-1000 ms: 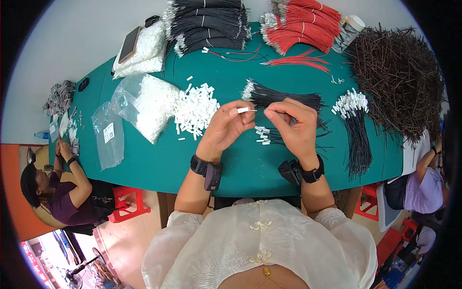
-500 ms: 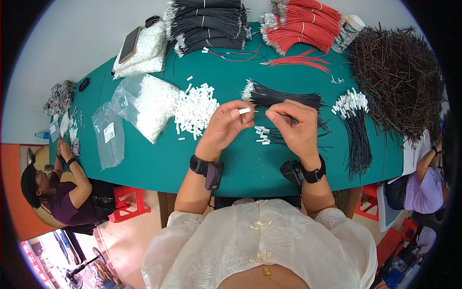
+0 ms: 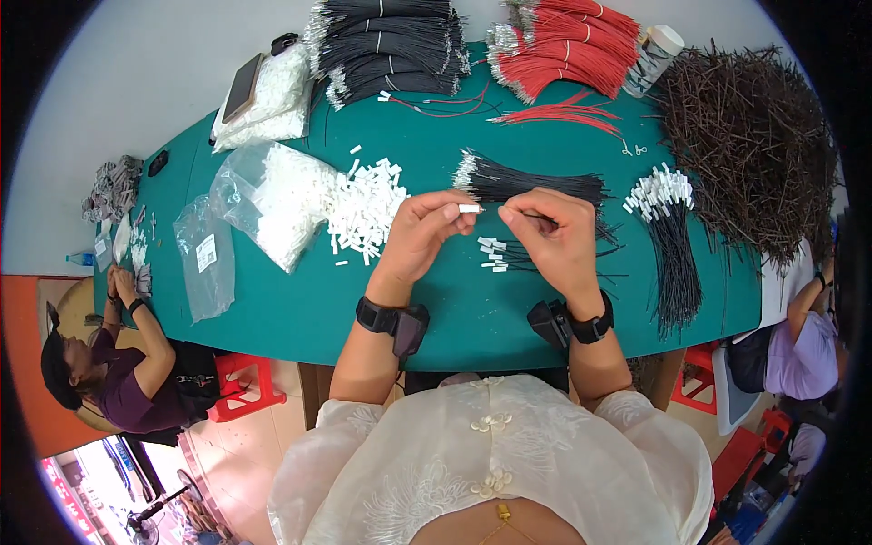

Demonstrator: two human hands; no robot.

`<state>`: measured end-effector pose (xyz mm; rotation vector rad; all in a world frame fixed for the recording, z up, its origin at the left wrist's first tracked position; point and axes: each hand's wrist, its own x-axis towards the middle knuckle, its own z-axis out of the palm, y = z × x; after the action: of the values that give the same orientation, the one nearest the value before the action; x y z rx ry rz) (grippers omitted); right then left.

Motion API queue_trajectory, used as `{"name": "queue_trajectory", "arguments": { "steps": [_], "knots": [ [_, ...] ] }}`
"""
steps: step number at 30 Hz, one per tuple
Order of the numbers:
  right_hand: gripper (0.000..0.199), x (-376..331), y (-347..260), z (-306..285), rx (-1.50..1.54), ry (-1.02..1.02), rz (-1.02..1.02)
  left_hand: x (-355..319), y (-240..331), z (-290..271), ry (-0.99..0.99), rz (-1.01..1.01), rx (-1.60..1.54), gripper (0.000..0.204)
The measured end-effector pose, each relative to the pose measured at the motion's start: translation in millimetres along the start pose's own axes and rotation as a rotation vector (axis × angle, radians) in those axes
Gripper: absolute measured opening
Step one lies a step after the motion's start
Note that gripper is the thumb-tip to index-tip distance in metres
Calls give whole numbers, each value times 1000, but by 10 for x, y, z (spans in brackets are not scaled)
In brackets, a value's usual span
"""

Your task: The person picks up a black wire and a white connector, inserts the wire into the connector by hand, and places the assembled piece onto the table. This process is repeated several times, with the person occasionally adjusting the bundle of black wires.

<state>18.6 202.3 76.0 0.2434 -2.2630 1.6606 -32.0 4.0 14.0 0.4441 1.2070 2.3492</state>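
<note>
Between the thumb and fingers of my left hand a small white plastic connector housing is pinched, its end pointing right. My right hand pinches a thin black wire, mostly hidden by the fingers, close to the housing. Below and between the hands lie several black wires with white housings on their ends. Just beyond my right hand is a bundle of black wires with bare metal terminals at its left end. A loose heap of white housings spreads left of my left hand.
A clear bag of white housings adjoins the heap. Finished-looking black wires lie right, beside a brown tangled pile. Black bundles and red bundles are stacked at the back. Another person sits far left.
My left hand has turned slightly and its fingers have curled in more around the housing. The right hand stays nearly where it was, still pinching.
</note>
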Motion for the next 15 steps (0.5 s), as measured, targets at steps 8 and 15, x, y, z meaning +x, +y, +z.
{"name": "queue_trajectory", "arguments": {
  "steps": [8,15],
  "knots": [
    [6,-18,34,22,-100,24,-19,-13,93,154,119,135,379,13],
    [7,-18,19,36,-34,-6,-5,-6,66,110,146,119,373,13]
  ]
}}
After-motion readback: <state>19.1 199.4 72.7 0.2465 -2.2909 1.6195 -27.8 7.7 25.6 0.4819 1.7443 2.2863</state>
